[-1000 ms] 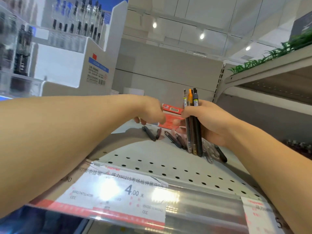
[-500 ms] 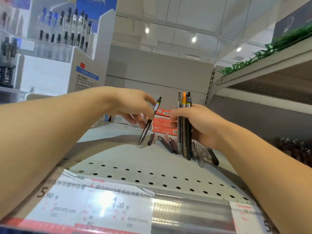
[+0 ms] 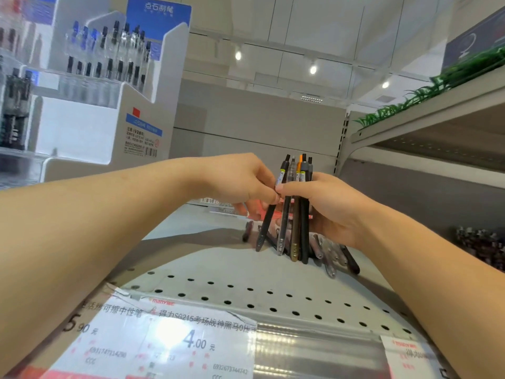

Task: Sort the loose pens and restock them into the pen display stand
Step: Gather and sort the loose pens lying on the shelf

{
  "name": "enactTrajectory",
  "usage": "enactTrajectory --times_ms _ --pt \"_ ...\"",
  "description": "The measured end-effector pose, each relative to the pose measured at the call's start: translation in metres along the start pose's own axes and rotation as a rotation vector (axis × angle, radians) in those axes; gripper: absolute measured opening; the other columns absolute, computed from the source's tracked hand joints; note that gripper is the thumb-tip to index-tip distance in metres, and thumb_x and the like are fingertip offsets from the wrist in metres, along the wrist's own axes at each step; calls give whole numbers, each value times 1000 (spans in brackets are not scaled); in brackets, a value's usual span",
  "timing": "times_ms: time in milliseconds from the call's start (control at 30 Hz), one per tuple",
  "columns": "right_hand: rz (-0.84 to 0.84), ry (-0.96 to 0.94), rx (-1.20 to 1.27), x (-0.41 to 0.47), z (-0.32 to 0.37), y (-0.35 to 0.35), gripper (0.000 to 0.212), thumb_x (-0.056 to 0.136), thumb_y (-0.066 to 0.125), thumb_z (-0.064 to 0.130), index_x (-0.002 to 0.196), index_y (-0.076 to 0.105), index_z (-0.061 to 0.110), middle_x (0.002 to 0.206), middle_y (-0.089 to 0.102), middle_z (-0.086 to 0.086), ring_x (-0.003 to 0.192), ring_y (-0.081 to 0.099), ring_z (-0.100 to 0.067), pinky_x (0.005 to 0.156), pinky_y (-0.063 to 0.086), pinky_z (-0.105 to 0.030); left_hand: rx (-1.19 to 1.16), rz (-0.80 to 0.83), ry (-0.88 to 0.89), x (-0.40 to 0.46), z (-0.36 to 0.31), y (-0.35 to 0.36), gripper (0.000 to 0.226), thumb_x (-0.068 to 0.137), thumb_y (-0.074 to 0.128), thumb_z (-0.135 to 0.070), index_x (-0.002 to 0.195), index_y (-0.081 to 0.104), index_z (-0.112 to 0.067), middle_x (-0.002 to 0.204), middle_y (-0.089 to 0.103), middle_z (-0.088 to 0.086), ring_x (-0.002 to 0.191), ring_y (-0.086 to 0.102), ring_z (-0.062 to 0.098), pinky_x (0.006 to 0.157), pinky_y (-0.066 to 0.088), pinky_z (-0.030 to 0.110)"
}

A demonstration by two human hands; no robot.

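Shop aisle. Grey perforated shelf (image 3: 246,291) in front, w/ price tags (image 3: 153,340) under a clear strip along its edge. Plain grey back panel (image 3: 254,127) behind. On the right, another shelf (image 3: 426,116) higher up, fake grass (image 3: 442,77) along its top. White panelled ceiling (image 3: 314,26), three small spotlights (image 3: 313,69) lit. Light bright & even.

Shelf (image 3: 218,269): grey, perforated near its front edge.
Pens (image 3: 328,255): loose, lying mid-shelf toward the right.
Boxes (image 3: 216,205): far side, flat.
Stand (image 3: 90,132): far left.
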State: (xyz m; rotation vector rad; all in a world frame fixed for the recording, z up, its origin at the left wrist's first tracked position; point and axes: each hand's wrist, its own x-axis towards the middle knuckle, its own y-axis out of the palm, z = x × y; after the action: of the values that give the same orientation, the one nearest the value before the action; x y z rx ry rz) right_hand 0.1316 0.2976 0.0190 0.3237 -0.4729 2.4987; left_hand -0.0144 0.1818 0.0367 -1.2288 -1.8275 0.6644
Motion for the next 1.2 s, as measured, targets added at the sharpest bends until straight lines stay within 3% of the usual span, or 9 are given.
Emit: enactTrajectory --times_ms 267,500,633,733,833,900,1033,1100,1200 --pt "-51 -72 -176 1 0 2 14 89 72 19 102 71 14 71 74 2 66 73 -13 60 57 -30 246 44 -80 4 7 4 23 97 53 -15 111 71 -17 97 75 -6 80 74 6 78 62 29" --pt "-50 -89 -213 5 -2 6 13 90 73 17 103 69 17 84 79 -4 74 77 -19 64 63 -32 401 42 -87 10 3 15 14 93 57 -23 97 70 -20 88 75 -6 79 71 5 73 59 27" --pt "-48 -70 -205 5 -1 5 7 90 68 12 95 63 12 58 71 5 58 72 -10 55 60 -27 595 98 -136 12 11 15 27 97 55 -34 123 62 -33 105 63 -12 98 60 12 88 45 28" --pt "-52 -50 -170 3 1 3 6 89 66 10 92 61 12 53 68 6 55 70 -8 53 60 -28 609 289 -309 15 21 25 35 100 51 -42 132 57 -30 118 61 -4 109 59 20 99 50 38" --pt "-51 -47 -148 4 0 2 10 89 67 8 97 61 10 56 70 3 61 73 -11 53 60 -28 620 254 -364 22 26 25 22 99 54 -34 117 59 -22 105 64 4 84 65 19 68 57 30" --pt "-68 -44 -160 4 -2 1 13 87 71 9 97 64 11 59 70 2 63 73 -13 60 63 -33 622 209 -412 22 29 21 28 95 58 -24 123 56 -20 105 61 8 69 63 18 50 52 24" --pt "-77 -21 -156 3 -2 2 10 86 73 8 90 64 12 64 68 -4 57 69 -14 60 63 -32 360 22 -423 18 33 6 57 93 60 -16 146 40 -24 102 60 7 48 64 13 44 50 20" --pt "-74 -15 -120 1 -2 1 10 87 73 8 87 64 11 72 66 -8 60 68 -17 57 61 -32 58 -92 -364 14 29 -3 46 92 62 -13 136 50 -18 100 66 8 52 69 14 51 55 23" --pt "-71 -11 -93 0 -2 0 5 89 72 13 89 67 13 77 68 -8 68 69 -19 64 63 -36 -155 -41 -209 2 16 -6 28 91 67 -15 119 64 -19 104 70 9 69 74 16 59 57 25"
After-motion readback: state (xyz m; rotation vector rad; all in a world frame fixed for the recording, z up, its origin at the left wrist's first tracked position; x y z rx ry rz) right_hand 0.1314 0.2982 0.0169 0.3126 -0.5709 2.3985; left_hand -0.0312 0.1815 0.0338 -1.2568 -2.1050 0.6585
